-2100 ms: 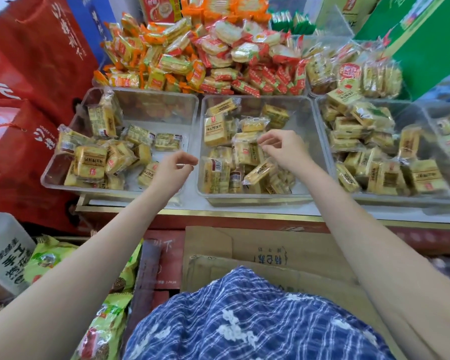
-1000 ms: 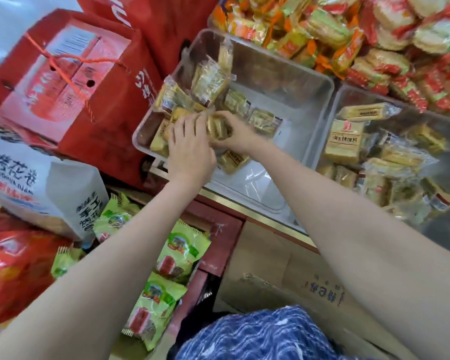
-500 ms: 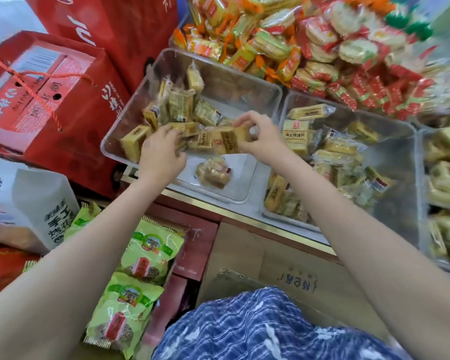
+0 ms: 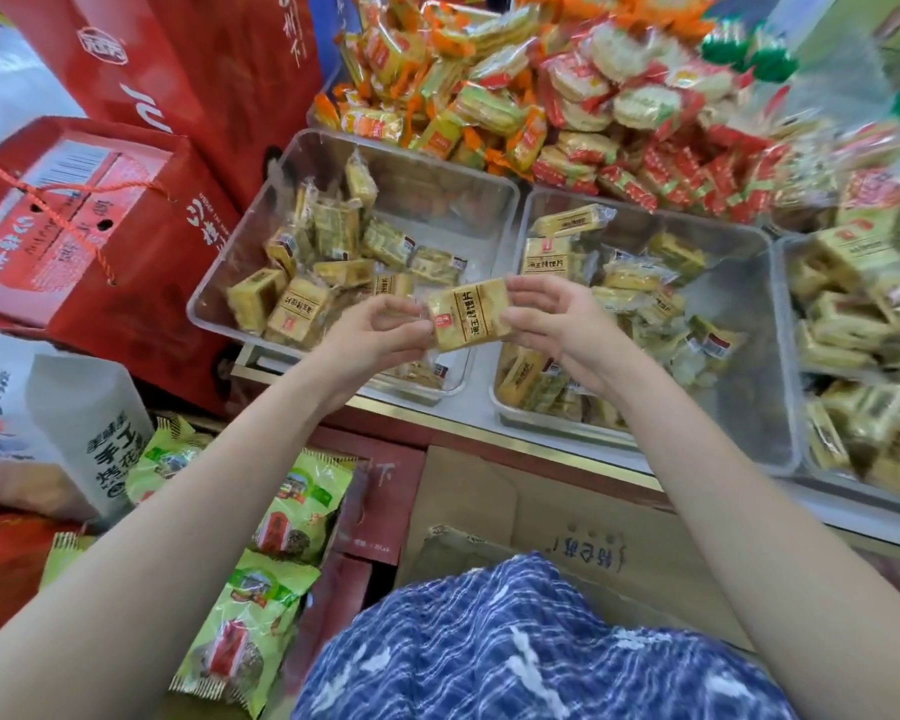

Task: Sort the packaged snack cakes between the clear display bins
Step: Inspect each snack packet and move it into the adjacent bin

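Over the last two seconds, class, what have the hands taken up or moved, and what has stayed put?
Both hands reached into the left bin, gathered packets, and lifted one yellow snack cake out. Now the left hand pinches its left end and the right hand its right end, holding it above the gap between the left and middle bin. The bins and heaped snacks behind stayed in place.

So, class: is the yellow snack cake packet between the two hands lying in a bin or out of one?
Out. The packet is held up between the left hand and right hand, above the bins' adjoining walls.
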`<action>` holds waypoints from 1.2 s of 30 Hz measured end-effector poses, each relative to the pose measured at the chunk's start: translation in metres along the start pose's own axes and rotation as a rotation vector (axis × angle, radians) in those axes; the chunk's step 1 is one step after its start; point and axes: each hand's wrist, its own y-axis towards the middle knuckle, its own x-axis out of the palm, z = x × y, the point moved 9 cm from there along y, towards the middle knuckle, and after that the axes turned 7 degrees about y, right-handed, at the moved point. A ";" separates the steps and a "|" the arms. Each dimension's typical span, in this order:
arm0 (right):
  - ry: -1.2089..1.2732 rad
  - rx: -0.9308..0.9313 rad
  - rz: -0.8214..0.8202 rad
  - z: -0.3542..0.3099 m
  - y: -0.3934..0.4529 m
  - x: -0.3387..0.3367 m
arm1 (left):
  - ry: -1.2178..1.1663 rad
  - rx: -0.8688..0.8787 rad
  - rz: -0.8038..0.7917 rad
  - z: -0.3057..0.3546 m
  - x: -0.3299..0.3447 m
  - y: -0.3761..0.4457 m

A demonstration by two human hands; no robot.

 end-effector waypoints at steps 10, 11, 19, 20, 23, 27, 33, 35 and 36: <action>0.047 0.111 0.110 0.021 -0.017 -0.020 | 0.100 -0.004 0.053 -0.015 0.009 -0.010; 0.068 0.137 0.094 0.022 -0.019 -0.019 | 0.108 -0.006 0.052 -0.016 0.010 -0.010; 0.113 0.241 0.054 0.035 -0.031 -0.027 | 0.240 -0.006 0.049 -0.015 0.020 -0.012; 0.144 0.232 0.061 0.035 -0.031 -0.029 | 0.242 -0.001 0.050 -0.015 0.022 -0.014; 0.102 0.160 0.160 0.030 -0.032 -0.037 | 0.209 0.012 0.046 -0.011 0.028 -0.016; -0.281 -0.065 0.305 0.006 -0.033 -0.042 | 0.174 -0.002 0.058 -0.008 0.035 -0.016; -0.320 -0.177 0.238 0.001 -0.040 -0.042 | 0.271 0.054 0.111 0.011 0.046 -0.019; -0.232 -0.168 0.231 0.003 -0.044 -0.048 | 0.125 0.016 0.020 0.012 0.054 -0.019; -0.183 -0.159 0.225 0.004 -0.046 -0.051 | 0.061 -0.005 -0.014 0.011 0.056 -0.019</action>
